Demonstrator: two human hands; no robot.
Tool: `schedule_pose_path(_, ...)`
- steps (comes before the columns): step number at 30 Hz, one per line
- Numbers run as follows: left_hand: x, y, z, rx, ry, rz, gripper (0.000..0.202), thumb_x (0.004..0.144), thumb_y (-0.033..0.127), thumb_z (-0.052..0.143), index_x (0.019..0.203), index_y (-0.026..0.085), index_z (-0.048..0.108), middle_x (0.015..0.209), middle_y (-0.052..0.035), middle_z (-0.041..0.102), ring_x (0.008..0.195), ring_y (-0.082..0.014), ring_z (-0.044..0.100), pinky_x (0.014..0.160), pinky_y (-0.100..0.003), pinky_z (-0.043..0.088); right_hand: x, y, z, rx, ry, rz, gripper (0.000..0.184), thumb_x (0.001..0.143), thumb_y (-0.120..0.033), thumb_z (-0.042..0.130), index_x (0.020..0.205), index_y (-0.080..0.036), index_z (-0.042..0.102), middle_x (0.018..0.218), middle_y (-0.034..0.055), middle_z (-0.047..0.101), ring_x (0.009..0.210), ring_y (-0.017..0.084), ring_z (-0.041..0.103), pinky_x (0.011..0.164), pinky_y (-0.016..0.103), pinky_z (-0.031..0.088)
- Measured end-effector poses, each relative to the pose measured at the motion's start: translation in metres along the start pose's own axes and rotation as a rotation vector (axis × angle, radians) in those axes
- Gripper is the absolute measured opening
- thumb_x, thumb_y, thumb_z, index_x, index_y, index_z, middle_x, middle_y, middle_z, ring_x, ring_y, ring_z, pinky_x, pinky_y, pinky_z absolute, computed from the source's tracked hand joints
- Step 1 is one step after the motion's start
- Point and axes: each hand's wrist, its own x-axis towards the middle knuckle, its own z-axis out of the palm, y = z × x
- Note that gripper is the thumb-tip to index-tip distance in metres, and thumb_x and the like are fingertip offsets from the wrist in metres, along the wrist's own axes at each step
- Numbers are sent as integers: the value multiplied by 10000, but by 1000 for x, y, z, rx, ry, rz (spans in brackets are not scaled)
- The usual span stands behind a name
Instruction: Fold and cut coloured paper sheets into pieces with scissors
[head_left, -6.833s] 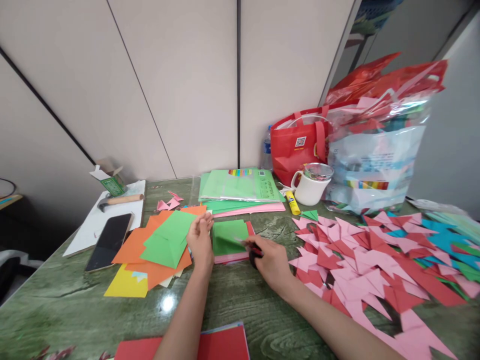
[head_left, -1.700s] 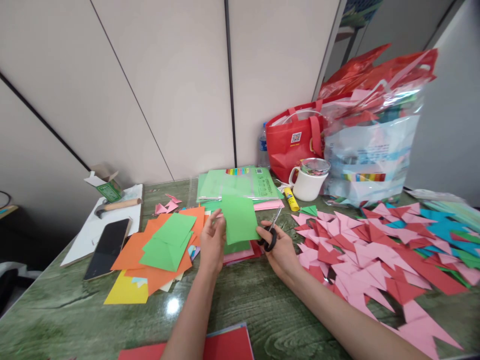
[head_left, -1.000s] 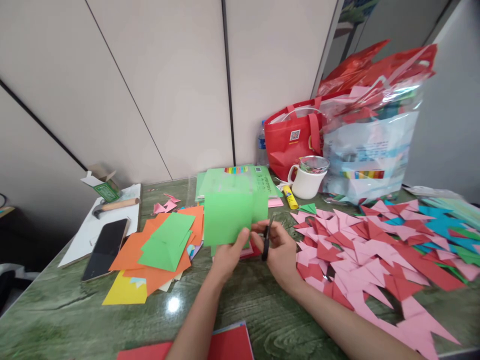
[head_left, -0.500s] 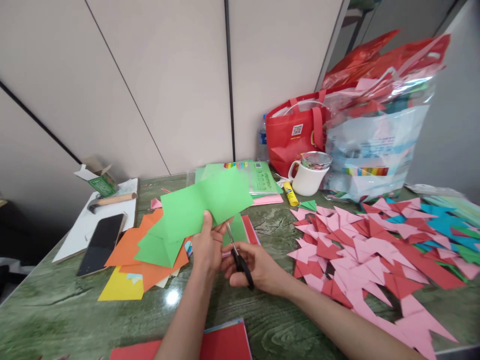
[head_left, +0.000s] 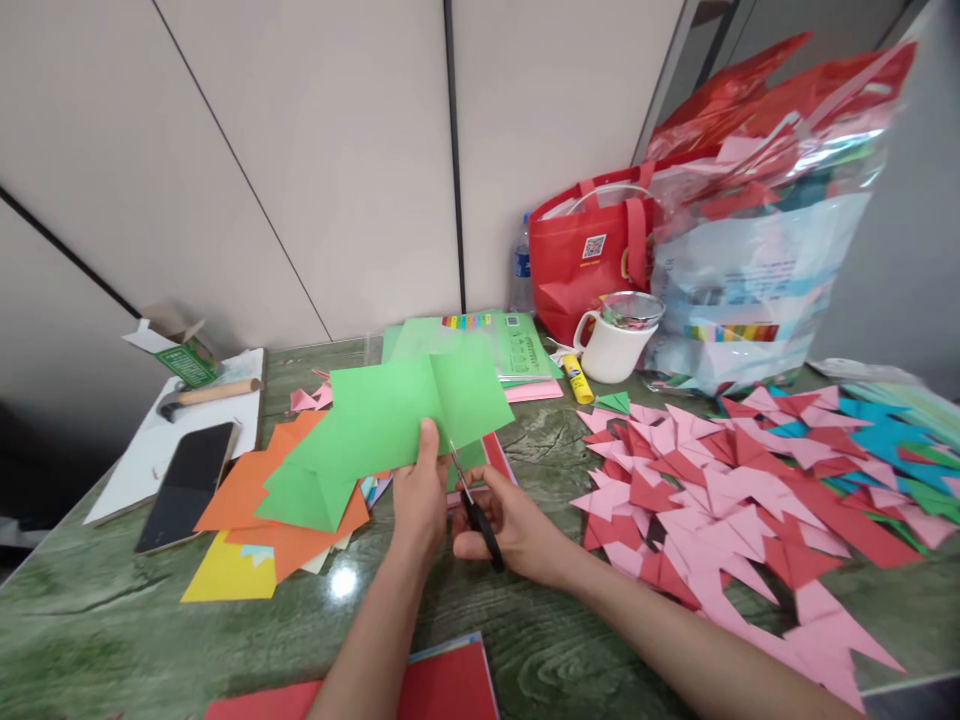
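Note:
My left hand grips a creased green paper sheet by its lower edge, thumb on top. My right hand holds a pair of scissors with black handles. The blades point up and away, their tips at the sheet's lower edge just right of my left thumb. Whether the blades are cutting into the paper I cannot tell. Below and left of the held sheet lie another green piece, orange paper and a yellow sheet.
Folded pink and red paper pieces spread over the right side. Behind them stand a white mug, a glue stick, a red bag and a clear plastic bag. At left are a phone and a hammer.
The green sheet has turned and shifted slightly to the right in my left hand. Both hands stay close together, and the scissors remain at its lower edge. The camera view has shifted a little.

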Motion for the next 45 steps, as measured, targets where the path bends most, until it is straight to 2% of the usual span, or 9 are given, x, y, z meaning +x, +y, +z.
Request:
schedule_pose_path(3, -2, -4, 5, 29, 59, -43, 386, 627, 447, 625, 796, 100, 635, 841, -110, 669, 786, -209, 625, 676, -286, 490, 1, -2, -1, 27, 15, -2, 502, 503, -224, 778, 840, -219, 406, 630, -65, 550, 560, 98, 496, 512, 192, 357)
schedule_pose_path(9, -3, -7, 12, -125, -36, -262, 428, 633, 370, 638, 937, 74, 581, 882, -157, 659, 729, -215, 640, 611, -318, 511, 2, -11, 0, 68, 60, -9, 457, 516, -280, 767, 841, -208, 455, 632, -58, 545, 555, 91, 480, 517, 192, 352)
schedule_pose_path(12, -2, -6, 10, -153, -36, -210, 418, 640, 327, 636, 986, 102, 563, 897, -132, 661, 730, -211, 644, 617, -314, 512, 1, -13, 0, 78, 49, 9, 463, 494, -270, 779, 840, -204, 479, 645, -55, 548, 571, 93, 482, 533, 193, 364)
schedule_pose_path(16, -1, -8, 6, -152, -60, -109, 397, 628, 318, 649, 970, 131, 571, 902, -105, 662, 712, -207, 648, 599, -295, 508, 1, -12, -3, 62, 41, -4, 385, 569, -308, 737, 859, -198, 509, 676, -39, 555, 610, 106, 503, 580, 211, 387)
schedule_pose_path(21, -2, -11, 5, -77, -28, -134, 393, 603, 373, 660, 889, 110, 597, 727, -85, 665, 602, -196, 639, 522, -278, 489, 1, -8, -5, 26, 29, -35, 322, 615, -295, 711, 875, -190, 554, 730, -16, 567, 692, 126, 526, 661, 235, 408)
schedule_pose_path(26, 1, -16, 2, 16, 13, -98, 417, 600, 427, 649, 854, 98, 613, 717, -87, 648, 599, -180, 623, 475, -245, 459, 2, -5, -5, 11, 40, -50, 315, 612, -307, 711, 868, -192, 567, 728, -10, 580, 713, 142, 539, 678, 258, 423)
schedule_pose_path(31, 3, -21, -1, 47, -2, -30, 413, 609, 438, 636, 868, 116, 619, 822, -100, 657, 665, -188, 628, 524, -262, 472, 2, -7, -5, -4, 55, -30, 329, 602, -319, 715, 867, -192, 567, 704, -13, 575, 730, 152, 544, 694, 266, 425)
schedule_pose_path(40, 2, -17, 3, -13, -9, -64, 405, 598, 389, 663, 891, 115, 607, 892, -114, 652, 740, -216, 638, 639, -312, 502, 2, -10, -3, -12, 85, -42, 352, 537, -287, 755, 823, -188, 575, 687, -18, 579, 684, 147, 543, 646, 252, 429)
schedule_pose_path(45, 1, -17, 3, -6, -25, -84, 428, 602, 398, 658, 921, 118, 604, 834, -112, 664, 722, -224, 638, 611, -317, 507, 2, -10, -3, 9, 73, -29, 340, 537, -275, 757, 804, -193, 563, 689, -27, 585, 683, 140, 543, 646, 243, 417)
